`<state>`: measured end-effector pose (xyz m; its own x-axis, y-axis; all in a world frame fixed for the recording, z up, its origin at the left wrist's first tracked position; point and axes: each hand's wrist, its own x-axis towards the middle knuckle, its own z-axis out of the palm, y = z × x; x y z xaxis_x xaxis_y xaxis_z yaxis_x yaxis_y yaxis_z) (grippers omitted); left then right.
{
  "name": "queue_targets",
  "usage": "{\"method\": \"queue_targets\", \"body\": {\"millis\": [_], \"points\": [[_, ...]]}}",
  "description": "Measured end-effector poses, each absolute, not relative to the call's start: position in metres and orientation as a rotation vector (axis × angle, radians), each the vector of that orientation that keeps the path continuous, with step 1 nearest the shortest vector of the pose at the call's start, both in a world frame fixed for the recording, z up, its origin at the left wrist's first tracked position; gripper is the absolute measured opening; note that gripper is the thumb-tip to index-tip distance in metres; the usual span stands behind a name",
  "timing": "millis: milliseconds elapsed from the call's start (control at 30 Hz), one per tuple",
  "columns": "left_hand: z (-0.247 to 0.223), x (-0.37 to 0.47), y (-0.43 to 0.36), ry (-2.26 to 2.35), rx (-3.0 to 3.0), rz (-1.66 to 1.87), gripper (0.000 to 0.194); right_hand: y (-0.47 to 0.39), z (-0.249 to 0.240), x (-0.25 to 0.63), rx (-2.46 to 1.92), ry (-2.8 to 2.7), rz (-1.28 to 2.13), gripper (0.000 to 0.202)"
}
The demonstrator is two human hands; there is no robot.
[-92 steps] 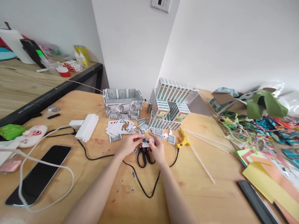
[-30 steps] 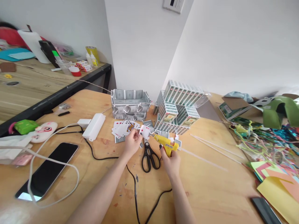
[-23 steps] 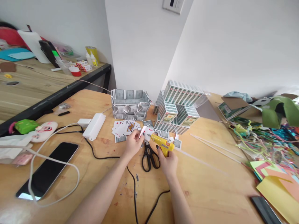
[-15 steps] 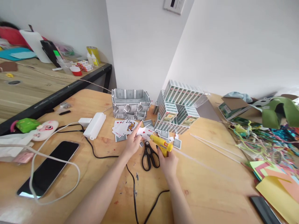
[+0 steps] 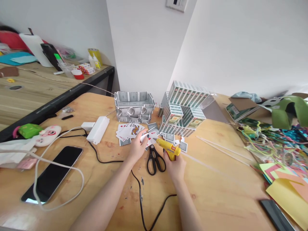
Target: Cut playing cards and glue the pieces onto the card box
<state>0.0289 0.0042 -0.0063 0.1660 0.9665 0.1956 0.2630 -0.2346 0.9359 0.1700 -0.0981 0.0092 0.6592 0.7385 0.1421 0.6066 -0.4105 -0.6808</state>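
Observation:
Between the thumb and fingers of my left hand is a white playing card with red marks. My right hand is wrapped round a yellow glue gun, its nozzle pointing left at the card's right side. Black-handled scissors lie on the table just below, between my hands. Behind my left hand, loose playing cards are spread face up. A box built of folded playing cards stands behind them. More cards lie face down beyond the glue gun.
Stacked card packs rise at the back right. White glue sticks lie to the right, near craft scraps. A power strip, a phone and a white cable are on the left. A black cord crosses the front.
My left index finger, stretched out before, has curled in onto the card. The card's face is tilted more into view. The glue gun has shifted slightly right.

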Motion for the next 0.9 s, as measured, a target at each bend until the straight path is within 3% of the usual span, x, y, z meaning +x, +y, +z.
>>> {"method": "queue_targets", "body": {"millis": [267,733,900], "points": [[-0.017,0.032,0.01,1.118,1.553,1.259,0.014,-0.097,0.001,0.174,-2.175,-1.061,0.26,0.039],[-0.024,0.032,0.01,1.072,1.46,1.292,0.019,-0.096,0.006,0.174,-2.134,-0.974,0.34,0.023],[-0.02,0.033,0.008,1.035,1.392,1.231,0.019,-0.097,0.002,0.177,-2.123,-0.988,0.36,0.029]]}}
